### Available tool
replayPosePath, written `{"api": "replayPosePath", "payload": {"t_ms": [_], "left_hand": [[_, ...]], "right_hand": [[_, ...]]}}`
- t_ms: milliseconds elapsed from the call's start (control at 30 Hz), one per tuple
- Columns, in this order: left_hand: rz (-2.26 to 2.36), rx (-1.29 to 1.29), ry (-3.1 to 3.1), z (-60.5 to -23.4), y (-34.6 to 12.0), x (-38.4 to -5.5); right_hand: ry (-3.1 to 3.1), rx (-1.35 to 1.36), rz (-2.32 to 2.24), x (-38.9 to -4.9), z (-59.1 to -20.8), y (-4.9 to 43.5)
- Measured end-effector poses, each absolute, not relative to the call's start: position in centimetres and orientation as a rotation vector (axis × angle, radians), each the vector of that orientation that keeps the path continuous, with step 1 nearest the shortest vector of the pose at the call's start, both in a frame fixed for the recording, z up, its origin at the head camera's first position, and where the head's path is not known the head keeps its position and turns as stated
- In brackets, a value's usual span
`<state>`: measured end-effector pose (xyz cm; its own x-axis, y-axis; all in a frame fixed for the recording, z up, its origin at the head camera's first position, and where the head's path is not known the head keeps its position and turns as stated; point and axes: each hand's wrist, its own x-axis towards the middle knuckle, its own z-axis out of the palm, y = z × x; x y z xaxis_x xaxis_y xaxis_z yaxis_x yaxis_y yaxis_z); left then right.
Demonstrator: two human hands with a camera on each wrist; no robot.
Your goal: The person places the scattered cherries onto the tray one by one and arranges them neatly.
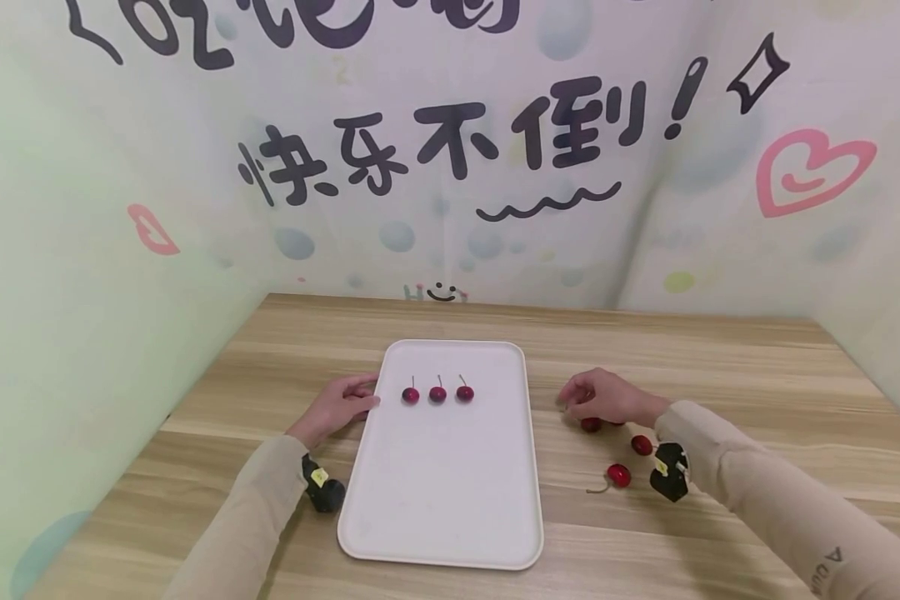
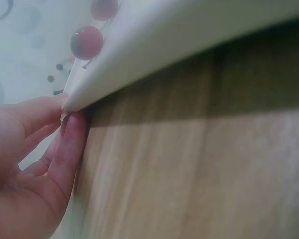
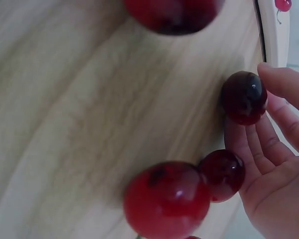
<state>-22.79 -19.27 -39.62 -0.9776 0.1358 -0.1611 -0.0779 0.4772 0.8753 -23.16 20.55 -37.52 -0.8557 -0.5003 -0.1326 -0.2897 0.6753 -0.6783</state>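
My left hand (image 1: 342,406) holds the left edge of a white rectangular tray (image 1: 442,500). In the left wrist view, thumb and fingers pinch its rim. Three dark red cherries stand in a row on the tray's far half, stems upward: a left cherry (image 1: 410,396), a middle cherry (image 1: 437,394) and a right cherry (image 1: 465,392). Right of the tray, my right hand (image 1: 603,396) is low over the table with bent fingers. Its fingertips are right at a dark cherry (image 3: 244,97); I cannot tell whether they pinch it. Another cherry (image 3: 223,175) lies beside the palm.
Two more loose cherries lie on the wooden table (image 1: 585,550) near the right wrist: one cherry (image 1: 641,445) close to the black wrist camera (image 1: 670,472), another cherry (image 1: 618,476) with its stem pointing left. A printed cloth (image 1: 450,242) hangs behind the table.
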Motion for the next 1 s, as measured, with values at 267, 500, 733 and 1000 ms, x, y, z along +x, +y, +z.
{"api": "replayPosePath", "payload": {"t_ms": [267,500,733,1000], "left_hand": [[1.495,0.042,2.519,-39.6,-19.29,-22.81],[1.5,0.036,2.513,-39.64,-19.32,-22.82],[1.488,0.048,2.519,-39.56,-19.29,-22.66],[1.49,0.05,2.522,-39.54,-19.22,-22.67]], "right_hand": [[2.536,-0.575,-1.03,-22.96,-37.88,20.11],[2.534,-0.576,-1.025,-22.73,-37.77,19.85],[2.543,-0.6,-1.006,-22.76,-37.82,19.77],[2.571,-0.653,-0.968,-22.89,-37.83,19.84]]}}
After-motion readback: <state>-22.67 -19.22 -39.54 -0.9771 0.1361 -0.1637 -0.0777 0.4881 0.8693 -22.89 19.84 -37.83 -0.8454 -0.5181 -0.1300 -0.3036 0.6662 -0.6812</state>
